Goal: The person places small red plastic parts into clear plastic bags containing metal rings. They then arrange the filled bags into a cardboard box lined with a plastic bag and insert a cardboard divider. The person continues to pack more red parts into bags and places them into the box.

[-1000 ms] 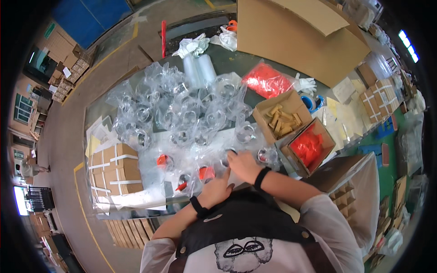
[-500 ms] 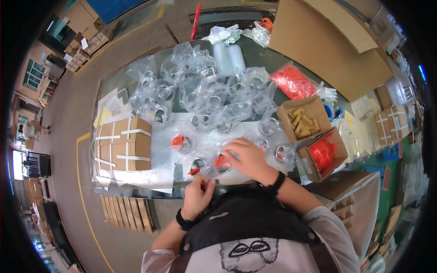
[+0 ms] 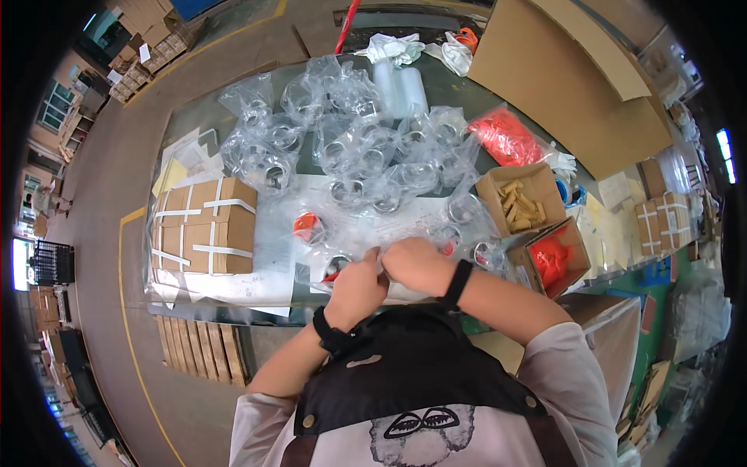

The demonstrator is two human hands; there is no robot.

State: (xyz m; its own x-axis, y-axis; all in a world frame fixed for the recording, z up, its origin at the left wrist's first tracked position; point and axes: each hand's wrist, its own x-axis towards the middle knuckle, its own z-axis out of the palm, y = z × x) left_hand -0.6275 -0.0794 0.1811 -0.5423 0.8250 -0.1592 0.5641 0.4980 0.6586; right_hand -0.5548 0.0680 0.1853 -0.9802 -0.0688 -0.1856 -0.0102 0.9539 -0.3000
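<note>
My left hand and my right hand meet at the table's near edge, fingers curled and pinched together. Whatever they grip is hidden by the fingers; clear plastic film lies around them. Beside my left hand is a clear bag with a metal ring and a red piece in it. Farther left lies another bag with an orange-red piece. To the right of my right hand are bagged rings, one with red showing. Beyond both hands spreads a heap of clear plastic bags holding round metal rings.
A strapped cardboard carton stands at left. At right are an open box of tan cylindrical pieces, a box of red plastic, a red bag and a large cardboard sheet. Clear rolls and white gloves lie behind.
My left hand has moved up and right, and my right hand has turned inward to meet it. The bagged ring and red piece under my right hand are now covered by the hands.
</note>
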